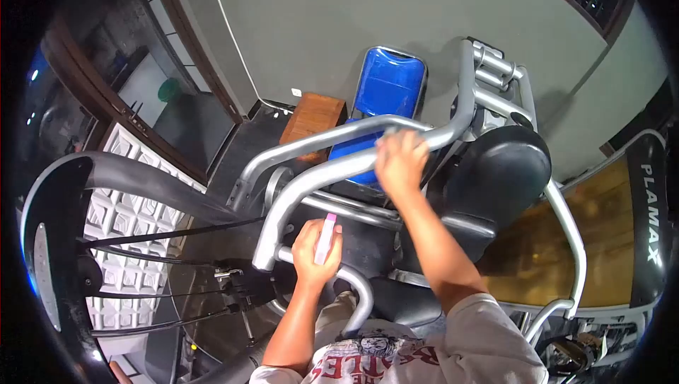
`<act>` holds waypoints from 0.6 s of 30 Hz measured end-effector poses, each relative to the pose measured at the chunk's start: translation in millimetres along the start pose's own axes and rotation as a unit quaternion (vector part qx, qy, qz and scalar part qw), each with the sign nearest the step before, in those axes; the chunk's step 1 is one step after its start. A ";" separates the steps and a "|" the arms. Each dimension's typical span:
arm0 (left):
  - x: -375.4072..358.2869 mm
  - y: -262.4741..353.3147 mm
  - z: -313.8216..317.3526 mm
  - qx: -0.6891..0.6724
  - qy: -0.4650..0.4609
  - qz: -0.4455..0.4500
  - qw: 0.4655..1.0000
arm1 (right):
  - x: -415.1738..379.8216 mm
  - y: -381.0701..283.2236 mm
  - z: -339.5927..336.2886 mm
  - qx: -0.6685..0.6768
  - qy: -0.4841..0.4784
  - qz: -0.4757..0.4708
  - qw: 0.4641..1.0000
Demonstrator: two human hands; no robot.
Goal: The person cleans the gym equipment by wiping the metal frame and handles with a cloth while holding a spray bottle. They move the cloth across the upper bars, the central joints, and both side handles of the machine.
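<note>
The left hand [316, 249], at the lower centre of the frame, is closing its fingers around a slim white object with a pink end [325, 241], which is pointing up the frame; holding it close to the body is probably leaving the silver bar [339, 167] free for the other hand. The right hand [402, 161], near the centre, is lying over that bar with its fingers bent, the arm reaching across the machine presumably because the bar is running so far forward. It is blurring, so I cannot tell whether it is clasping the tube or only resting on it; a greyish patch is showing at the fingertips, too smeared to name. Farther out, a black pad [503, 172] is sitting right of centre, beside the right forearm, likely padding the machine for a body. A blue seat [391, 83] and a wooden box [311, 126] are standing beyond the bar, at upper centre, near the grey wall [339, 16]
</note>
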State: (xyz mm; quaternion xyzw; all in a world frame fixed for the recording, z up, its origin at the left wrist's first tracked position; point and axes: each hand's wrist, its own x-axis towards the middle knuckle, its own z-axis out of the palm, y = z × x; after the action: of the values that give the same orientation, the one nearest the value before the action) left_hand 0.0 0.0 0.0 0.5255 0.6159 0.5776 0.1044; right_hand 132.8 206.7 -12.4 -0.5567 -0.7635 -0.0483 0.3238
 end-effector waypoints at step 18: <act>1.2 9.0 -0.5 -0.019 -0.052 -0.046 0.997 | -49.6 43.2 17.2 0.131 0.014 0.040 0.990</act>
State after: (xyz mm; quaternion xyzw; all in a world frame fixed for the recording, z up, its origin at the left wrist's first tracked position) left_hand 3.9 -1.3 8.1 0.5243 0.6220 0.5554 0.1725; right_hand 171.7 189.8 -65.5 -0.5389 -0.7357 0.0577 0.4062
